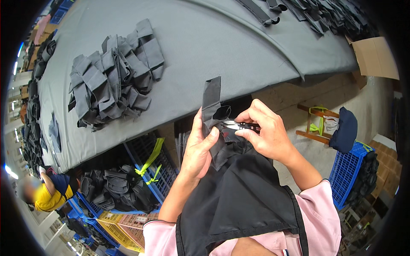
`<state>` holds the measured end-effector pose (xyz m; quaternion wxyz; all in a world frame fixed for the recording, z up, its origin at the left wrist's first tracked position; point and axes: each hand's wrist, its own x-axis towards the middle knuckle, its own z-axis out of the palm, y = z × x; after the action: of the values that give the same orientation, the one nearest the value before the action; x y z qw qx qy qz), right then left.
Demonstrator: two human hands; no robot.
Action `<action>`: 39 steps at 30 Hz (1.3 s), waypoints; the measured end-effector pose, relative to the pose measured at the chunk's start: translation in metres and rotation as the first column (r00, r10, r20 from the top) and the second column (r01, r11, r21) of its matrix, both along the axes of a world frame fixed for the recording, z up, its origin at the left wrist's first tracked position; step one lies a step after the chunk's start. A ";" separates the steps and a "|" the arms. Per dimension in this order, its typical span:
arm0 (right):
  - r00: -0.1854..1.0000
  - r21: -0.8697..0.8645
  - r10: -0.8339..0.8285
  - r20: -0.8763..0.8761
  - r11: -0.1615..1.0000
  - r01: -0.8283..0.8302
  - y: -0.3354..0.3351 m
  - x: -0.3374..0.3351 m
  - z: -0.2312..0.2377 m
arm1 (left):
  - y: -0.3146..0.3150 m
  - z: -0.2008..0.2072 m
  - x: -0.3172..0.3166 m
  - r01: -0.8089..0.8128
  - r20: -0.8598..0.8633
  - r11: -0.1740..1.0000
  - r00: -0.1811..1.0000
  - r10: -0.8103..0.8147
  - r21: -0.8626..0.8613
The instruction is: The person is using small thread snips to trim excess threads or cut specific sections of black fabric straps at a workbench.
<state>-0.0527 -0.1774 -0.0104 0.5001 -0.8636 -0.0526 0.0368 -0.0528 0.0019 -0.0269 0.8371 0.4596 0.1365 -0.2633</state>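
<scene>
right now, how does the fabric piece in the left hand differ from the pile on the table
The fabric piece is held in the left hand, while the pile rests on the table. Snips in the right hand are at the fabric piece; no hand touches the pile. The pile is bulkier than the fabric piece. Both are dark grey fabric.

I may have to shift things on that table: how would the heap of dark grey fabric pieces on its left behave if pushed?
The heap would probably slump and spread rather than slide whole, as its pieces overlap loosely. Single pieces look light and fairly floppy, judging by their bends and folds. Rolling seems unlikely given their flat shapes.
</scene>
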 end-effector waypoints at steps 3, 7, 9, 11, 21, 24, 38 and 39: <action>1.000 -0.068 -0.005 0.014 0.998 0.006 0.002 -0.002 0.003 | 0.001 -0.002 0.000 0.019 -0.007 1.000 1.000 -0.019 -0.013; 0.999 -0.173 0.023 0.027 0.985 -0.018 0.002 -0.004 0.010 | 0.001 -0.001 0.001 0.026 -0.005 0.999 1.000 -0.026 -0.028; 1.000 -0.112 -0.010 0.011 0.994 0.012 0.000 -0.005 0.004 | 0.000 0.001 0.002 0.036 -0.016 0.999 0.999 -0.036 -0.018; 0.999 -0.060 -0.050 0.011 0.997 0.051 -0.002 -0.007 0.003 | 0.003 0.001 0.003 0.045 -0.018 0.999 0.999 -0.046 -0.028; 0.996 0.169 -0.019 0.090 0.986 0.003 0.023 0.001 -0.016 | 0.012 -0.001 0.008 0.179 -0.113 0.983 0.977 -0.183 -0.042; 0.983 0.264 -0.137 0.125 0.959 0.101 0.039 -0.006 -0.020 | 0.007 0.000 0.004 0.109 -0.126 0.994 0.986 -0.108 0.002; 0.985 0.136 0.170 -0.034 0.977 -0.164 0.023 0.016 -0.005 | 0.033 -0.002 0.010 0.512 0.121 0.817 0.823 -0.555 0.264; 0.985 0.137 0.172 0.016 0.975 -0.173 0.021 0.015 -0.005 | 0.034 -0.002 0.011 0.508 0.117 0.819 0.826 -0.551 0.265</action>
<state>-0.0376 -0.1565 -0.0153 0.5532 -0.8193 -0.1308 0.0745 -0.0417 0.0362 -0.0287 0.6824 0.5930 -0.0484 -0.4247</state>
